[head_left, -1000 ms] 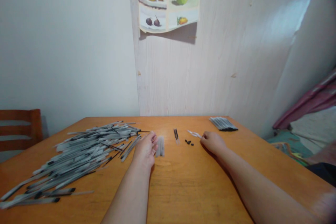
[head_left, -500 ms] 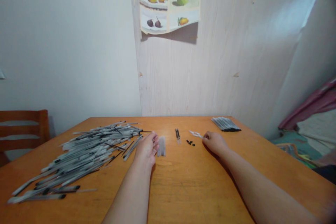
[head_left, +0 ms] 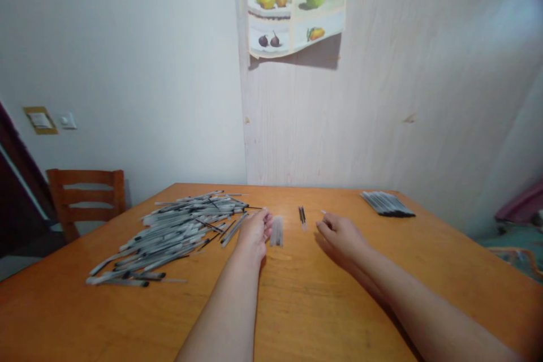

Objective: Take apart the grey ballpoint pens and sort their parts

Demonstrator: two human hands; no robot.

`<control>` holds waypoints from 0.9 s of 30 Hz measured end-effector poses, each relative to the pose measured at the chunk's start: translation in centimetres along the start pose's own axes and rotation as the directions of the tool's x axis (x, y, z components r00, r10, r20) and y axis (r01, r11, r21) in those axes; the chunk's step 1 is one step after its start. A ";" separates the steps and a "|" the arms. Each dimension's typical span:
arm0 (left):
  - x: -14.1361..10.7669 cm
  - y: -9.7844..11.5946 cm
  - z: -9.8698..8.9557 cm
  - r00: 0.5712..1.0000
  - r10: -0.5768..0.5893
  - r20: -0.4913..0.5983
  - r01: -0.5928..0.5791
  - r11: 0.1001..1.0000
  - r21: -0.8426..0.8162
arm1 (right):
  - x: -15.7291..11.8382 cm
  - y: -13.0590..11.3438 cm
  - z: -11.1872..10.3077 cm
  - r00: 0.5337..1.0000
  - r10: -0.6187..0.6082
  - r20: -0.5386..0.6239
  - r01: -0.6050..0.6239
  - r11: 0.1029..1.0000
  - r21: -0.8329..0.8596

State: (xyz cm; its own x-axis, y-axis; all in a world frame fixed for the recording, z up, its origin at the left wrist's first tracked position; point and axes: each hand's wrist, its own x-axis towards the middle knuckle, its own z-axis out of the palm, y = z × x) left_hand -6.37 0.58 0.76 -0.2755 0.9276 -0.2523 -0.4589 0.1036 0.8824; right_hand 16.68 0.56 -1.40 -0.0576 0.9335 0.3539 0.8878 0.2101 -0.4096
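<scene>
On the orange-brown wooden table (head_left: pixel 297 305), whose smooth top shows fine grain and a low sheen, both bare forearms extend toward the far edge. Behind the table, a plain white wall meets a pale wood-grain panel (head_left: pixel 382 96); a curling paper poster of fruit (head_left: pixel 296 14) hangs on the panel. A slatted wooden chair (head_left: pixel 85 198) stands at the left, below a wall switch (head_left: pixel 68 120).

The left hand (head_left: pixel 254 233) rests on the tabletop with fingers loosely curled, touching the right edge of a large pile of pens (head_left: pixel 178 232). The pile consists of thin, straight, translucent grey barrels with black tips, lying crossed and fanned across the left half of the table. Whether the hand grips a barrel cannot be determined. Just beside its fingertips lies a small group of clear barrels (head_left: pixel 276 232), set parallel.

The right hand (head_left: pixel 339 232) lies palm down, fingers extended and slightly curved, gripping nothing visible. A pale slender part (head_left: pixel 323 212) shows at its fingertips; contact cannot be confirmed. Between the two hands lie a few thin black refills (head_left: pixel 301 215), aligned side by side.

Near the far right corner sits a neat flat stack of pens (head_left: pixel 387 203), well apart from both hands. Pink fabric (head_left: pixel 520 206) shows at the right edge, blurred.
</scene>
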 end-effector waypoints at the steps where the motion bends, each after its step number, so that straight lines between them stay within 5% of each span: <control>1: 0.1 0.0 -0.1 1.000 0.013 0.001 -0.013 1.000 0.010 | -0.1 -0.6 0.2 0.999 -0.039 0.016 0.039 0.999 0.002; 5: 0.4 -0.2 -0.3 0.994 0.108 0.037 -0.110 0.991 0.077 | -0.7 -1.9 1.0 0.994 -0.079 0.076 0.081 0.996 -0.020; 10: 0.8 -1.0 -0.3 0.974 0.223 0.046 -0.228 0.963 0.141 | -1.4 -1.8 1.7 0.997 0.011 0.082 -0.001 0.992 -0.126; 17: 1.7 -2.3 -0.2 0.896 0.444 -0.027 -0.422 0.867 0.265 | -1.7 -2.1 2.2 0.997 0.048 0.053 -0.035 0.976 -0.213; 27: 2.6 -0.1 -2.4 0.820 0.568 -0.073 -0.424 0.688 0.589 | -1.9 -2.4 2.0 0.997 0.056 0.062 -0.039 0.969 -0.243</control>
State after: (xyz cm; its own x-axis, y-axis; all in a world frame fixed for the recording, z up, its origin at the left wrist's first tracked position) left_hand -9.09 2.12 -0.90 -0.5484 0.7930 0.2655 0.2991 -0.1106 0.9478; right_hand 13.76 -1.16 -2.77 -0.0358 0.9599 0.2780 0.9738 0.0961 -0.2062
